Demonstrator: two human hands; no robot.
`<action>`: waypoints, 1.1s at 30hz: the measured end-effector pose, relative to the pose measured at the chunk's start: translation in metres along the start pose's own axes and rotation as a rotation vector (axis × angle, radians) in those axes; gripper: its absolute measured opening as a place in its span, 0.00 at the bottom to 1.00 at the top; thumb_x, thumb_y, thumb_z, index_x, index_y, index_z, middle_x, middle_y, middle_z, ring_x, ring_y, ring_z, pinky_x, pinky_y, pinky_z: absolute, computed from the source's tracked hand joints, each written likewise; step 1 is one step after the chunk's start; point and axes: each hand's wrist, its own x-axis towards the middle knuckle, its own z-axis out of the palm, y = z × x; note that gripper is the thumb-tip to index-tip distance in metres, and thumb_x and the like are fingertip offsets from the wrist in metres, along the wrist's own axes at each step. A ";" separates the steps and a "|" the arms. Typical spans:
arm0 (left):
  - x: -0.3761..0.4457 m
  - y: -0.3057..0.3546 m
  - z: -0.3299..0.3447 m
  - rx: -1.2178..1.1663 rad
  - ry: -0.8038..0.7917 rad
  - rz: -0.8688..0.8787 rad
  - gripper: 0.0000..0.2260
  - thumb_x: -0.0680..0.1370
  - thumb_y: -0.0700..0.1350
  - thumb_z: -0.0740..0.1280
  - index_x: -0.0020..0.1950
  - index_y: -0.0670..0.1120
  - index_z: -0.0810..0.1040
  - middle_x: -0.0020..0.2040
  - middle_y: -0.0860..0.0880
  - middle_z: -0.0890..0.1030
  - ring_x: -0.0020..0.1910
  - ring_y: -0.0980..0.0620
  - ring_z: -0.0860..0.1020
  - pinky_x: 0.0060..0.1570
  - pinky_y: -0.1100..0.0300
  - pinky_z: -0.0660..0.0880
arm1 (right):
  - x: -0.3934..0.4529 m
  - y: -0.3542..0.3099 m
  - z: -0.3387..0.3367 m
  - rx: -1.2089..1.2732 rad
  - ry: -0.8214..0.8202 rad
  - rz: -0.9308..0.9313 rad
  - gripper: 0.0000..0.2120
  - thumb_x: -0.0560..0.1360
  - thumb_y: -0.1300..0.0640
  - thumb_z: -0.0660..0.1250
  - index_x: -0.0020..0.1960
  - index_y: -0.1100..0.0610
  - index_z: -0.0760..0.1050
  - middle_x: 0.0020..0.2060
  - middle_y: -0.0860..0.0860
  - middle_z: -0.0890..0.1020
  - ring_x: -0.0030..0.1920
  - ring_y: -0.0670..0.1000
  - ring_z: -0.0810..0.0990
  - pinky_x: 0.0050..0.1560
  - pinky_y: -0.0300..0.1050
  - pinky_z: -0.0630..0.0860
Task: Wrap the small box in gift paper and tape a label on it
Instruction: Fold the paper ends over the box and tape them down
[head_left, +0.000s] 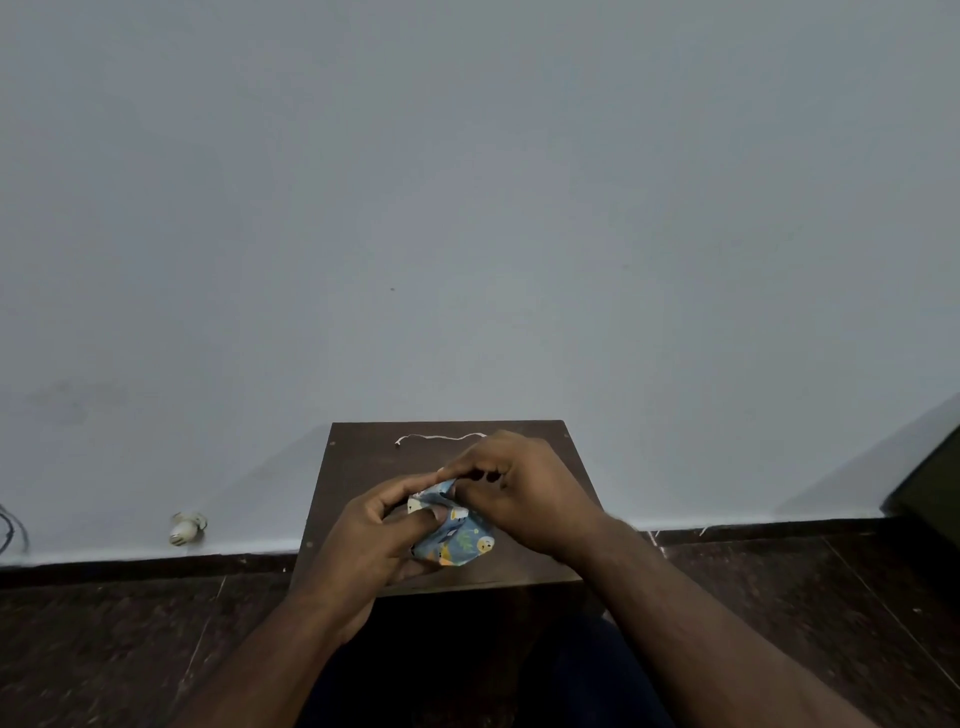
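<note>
**Box hidden under paper on the bench**

Before a grey wall, a dark bench (363, 457) carries our work. The small box is hidden inside blue printed gift paper (457, 538); we see no label. Our left hand (374, 540) grips the parcel, thumb pressing its top. Our right hand's (524, 488) fingers (454, 474) curl, pinching a paper fold.

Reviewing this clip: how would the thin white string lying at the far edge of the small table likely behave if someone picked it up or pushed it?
The white string lies in a loose wavy line on the table, so it is probably floppy and would droop from a grip. It looks very thin, so likely light. Pushed, it would probably bunch or slide rather than roll.
</note>
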 end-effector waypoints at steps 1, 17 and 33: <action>0.000 0.000 0.000 -0.002 0.006 -0.001 0.12 0.79 0.37 0.69 0.57 0.51 0.85 0.54 0.44 0.86 0.52 0.42 0.85 0.54 0.40 0.81 | 0.000 0.000 0.000 0.000 -0.003 -0.013 0.09 0.74 0.60 0.72 0.51 0.50 0.86 0.40 0.34 0.79 0.47 0.41 0.77 0.46 0.31 0.69; 0.002 0.002 0.001 0.006 0.047 0.006 0.12 0.77 0.37 0.71 0.55 0.52 0.85 0.53 0.47 0.86 0.51 0.45 0.86 0.51 0.43 0.82 | 0.001 0.000 -0.012 0.247 -0.017 0.149 0.17 0.72 0.63 0.75 0.55 0.44 0.84 0.50 0.39 0.86 0.47 0.37 0.82 0.51 0.37 0.79; 0.002 0.003 0.001 0.009 0.148 0.048 0.11 0.77 0.36 0.71 0.55 0.50 0.85 0.50 0.47 0.87 0.49 0.44 0.86 0.51 0.41 0.82 | -0.014 0.008 0.006 0.285 0.079 0.365 0.24 0.70 0.53 0.78 0.64 0.44 0.78 0.51 0.43 0.80 0.49 0.43 0.79 0.54 0.37 0.78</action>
